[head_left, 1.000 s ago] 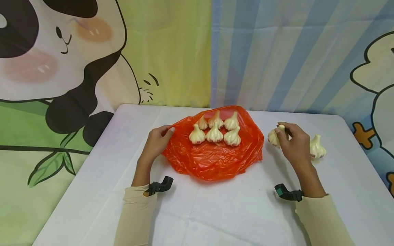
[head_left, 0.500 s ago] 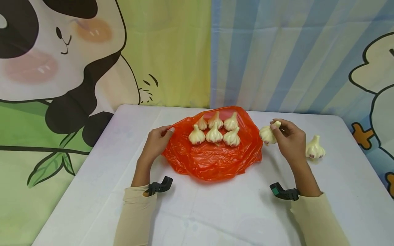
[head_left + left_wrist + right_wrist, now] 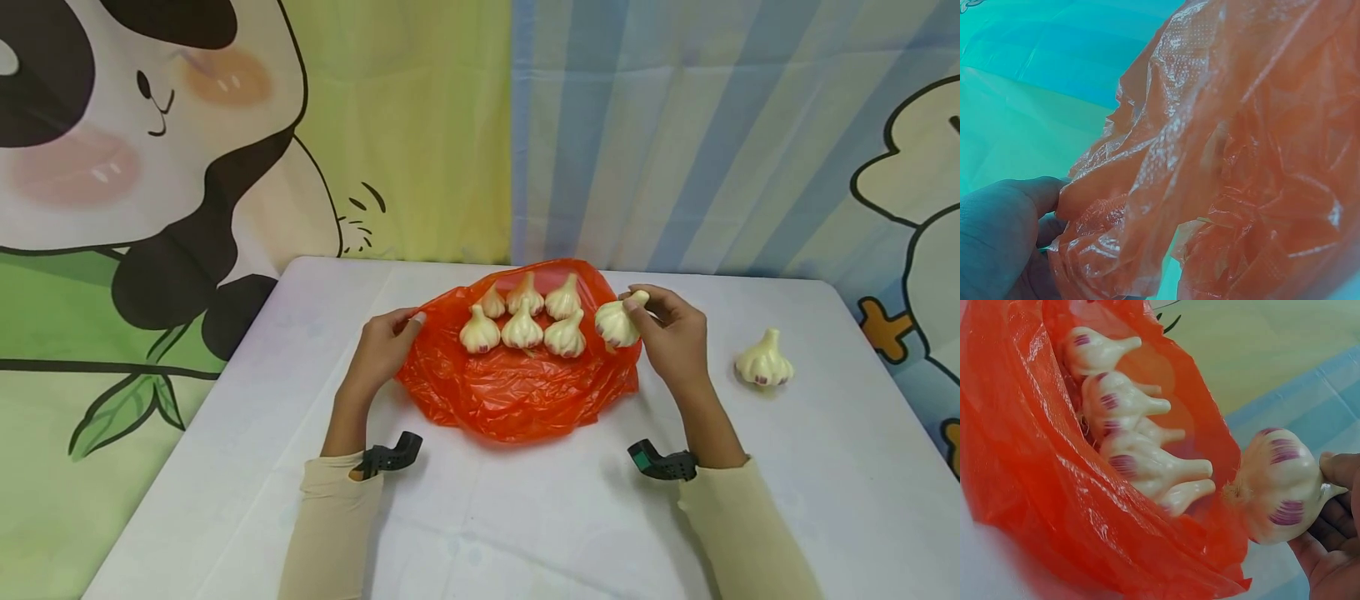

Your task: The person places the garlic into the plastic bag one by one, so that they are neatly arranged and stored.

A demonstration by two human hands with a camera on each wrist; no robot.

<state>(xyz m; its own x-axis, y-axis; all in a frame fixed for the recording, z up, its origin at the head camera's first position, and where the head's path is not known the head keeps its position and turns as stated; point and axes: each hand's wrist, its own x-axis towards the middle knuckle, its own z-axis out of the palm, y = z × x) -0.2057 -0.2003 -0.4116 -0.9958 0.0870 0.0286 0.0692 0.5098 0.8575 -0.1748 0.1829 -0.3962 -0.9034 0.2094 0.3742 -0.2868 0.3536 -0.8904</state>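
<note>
A red plastic bag (image 3: 517, 400) lies spread wide on the table, with several garlic bulbs (image 3: 522, 327) in two rows inside it. My left hand (image 3: 382, 350) pinches the bag's left edge between thumb and fingers; the left wrist view shows crinkled plastic (image 3: 1147, 175) beside that hand (image 3: 1010, 231). By its stem, my right hand (image 3: 671, 337) holds another garlic bulb (image 3: 617, 324) over the bag's right edge. Purple streaks and a root tuft show on this held bulb (image 3: 1279, 487) in the right wrist view, close beside the bag's opening.
One more garlic bulb (image 3: 764, 360) stands on the white table (image 3: 525, 525), right of my right hand. Behind the table's far edge hangs a printed curtain (image 3: 420, 125) with a panda figure. Both wrists carry black camera mounts (image 3: 663, 461).
My right hand has carried its garlic bulb leftward, from the table's right side to above the bag's right edge. The left hand keeps its grip on the bag and has stayed put.
</note>
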